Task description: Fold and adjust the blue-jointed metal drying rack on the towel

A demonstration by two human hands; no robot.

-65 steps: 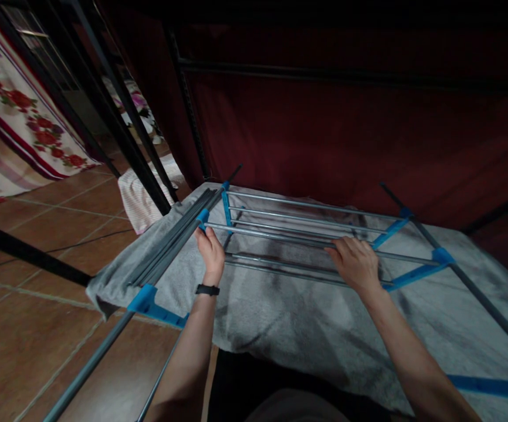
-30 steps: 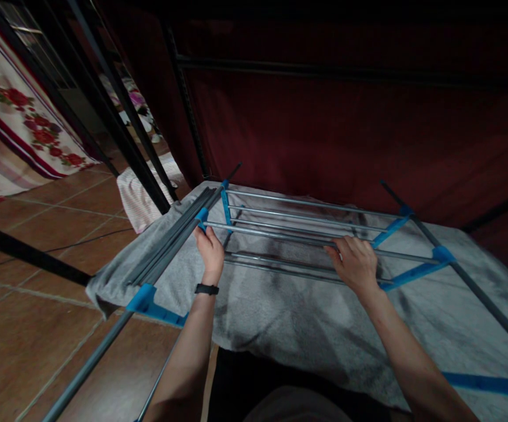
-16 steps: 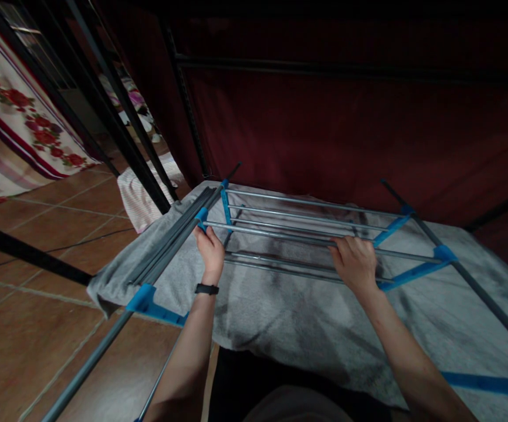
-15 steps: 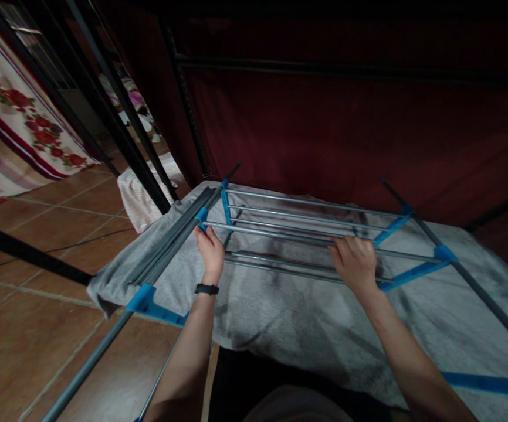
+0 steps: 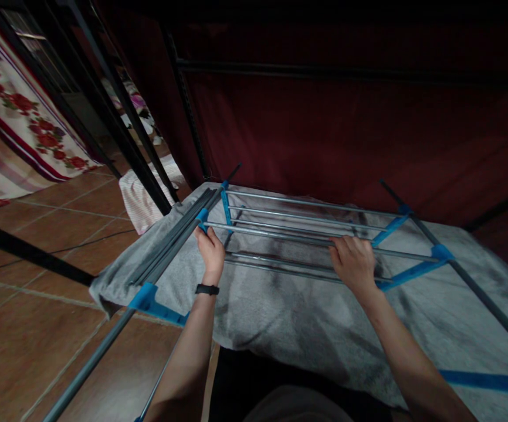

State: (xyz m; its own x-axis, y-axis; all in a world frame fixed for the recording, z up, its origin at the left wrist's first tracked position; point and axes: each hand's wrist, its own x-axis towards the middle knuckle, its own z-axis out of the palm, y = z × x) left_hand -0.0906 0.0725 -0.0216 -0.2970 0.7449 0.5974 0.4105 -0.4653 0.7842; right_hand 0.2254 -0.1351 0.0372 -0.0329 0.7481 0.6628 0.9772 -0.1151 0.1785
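A rack of grey metal tubes with blue plastic brackets lies across a grey cloth. My left hand, with a black band on its wrist, is closed at the left end of the near crosswise tube, just under a blue bracket. My right hand wraps over the same tube from above, left of the right-hand blue bracket. Its fingertips are partly hidden behind the tube. Several loose grey tubes lie side by side along the rack's left side pole.
The grey cloth covers a low surface in front of a dark red fabric wall. Black metal posts stand at the left. Beyond them are a tiled floor, a striped cloth and a flowered curtain.
Both hands keep their hold on the rack. The right hand and the rack's right side have shifted very slightly left; otherwise little differs.
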